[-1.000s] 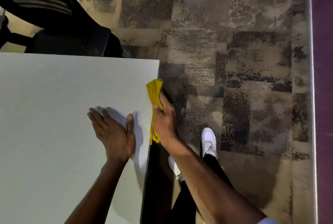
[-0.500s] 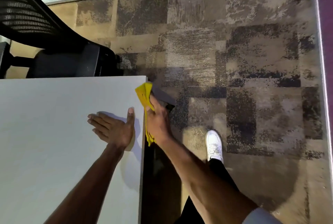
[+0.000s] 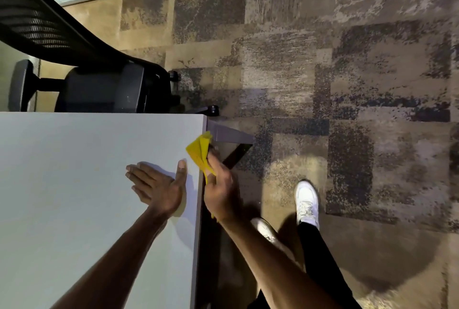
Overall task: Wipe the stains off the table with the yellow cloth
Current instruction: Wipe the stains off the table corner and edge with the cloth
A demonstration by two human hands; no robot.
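Observation:
The white table [image 3: 74,172] fills the lower left, its right edge running down the middle of the view. My right hand [image 3: 221,194] is shut on the yellow cloth [image 3: 200,152] and holds it against the table's right side edge, just below the far right corner. My left hand [image 3: 159,184] lies flat on the tabletop close to that edge, fingers spread and pointing left, thumb up. No stains show on the tabletop.
A black mesh office chair [image 3: 99,85] stands behind the table's far edge, its castors [image 3: 213,109] near the corner. A dark table leg [image 3: 233,137] juts out under the corner. Patterned carpet [image 3: 347,85] covers the right side. My white shoes [image 3: 306,199] stand beside the table.
The view has tilted, so the table's far edge and corner sit lower in frame. My right hand with the cloth has stayed on the side edge, closer to the corner. My left hand stays flat.

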